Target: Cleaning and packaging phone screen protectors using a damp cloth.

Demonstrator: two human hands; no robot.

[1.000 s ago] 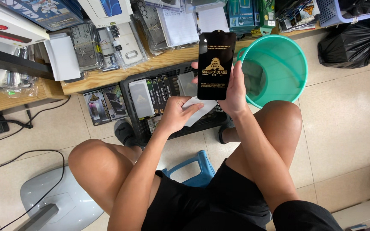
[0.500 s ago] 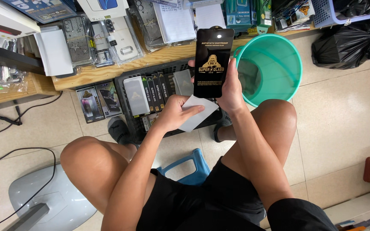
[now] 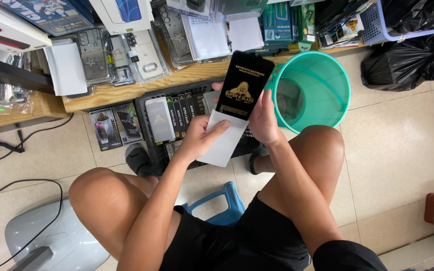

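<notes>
The black sleeve (image 3: 243, 86) is flat and slim with gold print on its face, held upright and tilted slightly right. 1 white insert (image 3: 225, 140) sticks out of its lower end, roughly halfway drawn, plain and unmarked, angled down-left.

Beige tiled floor (image 3: 398, 150) under a low wooden shelf (image 3: 126, 93), with a blue stool (image 3: 222, 203) below.

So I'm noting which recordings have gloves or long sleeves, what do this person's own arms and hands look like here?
Both are bare. The left hand and right hand wear no gloves, and no rings, watch or bracelets show. The forearms are uncovered up to the frame's lower edge, with no sleeve in view. The only clothing visible is black shorts and dark footwear.
</notes>
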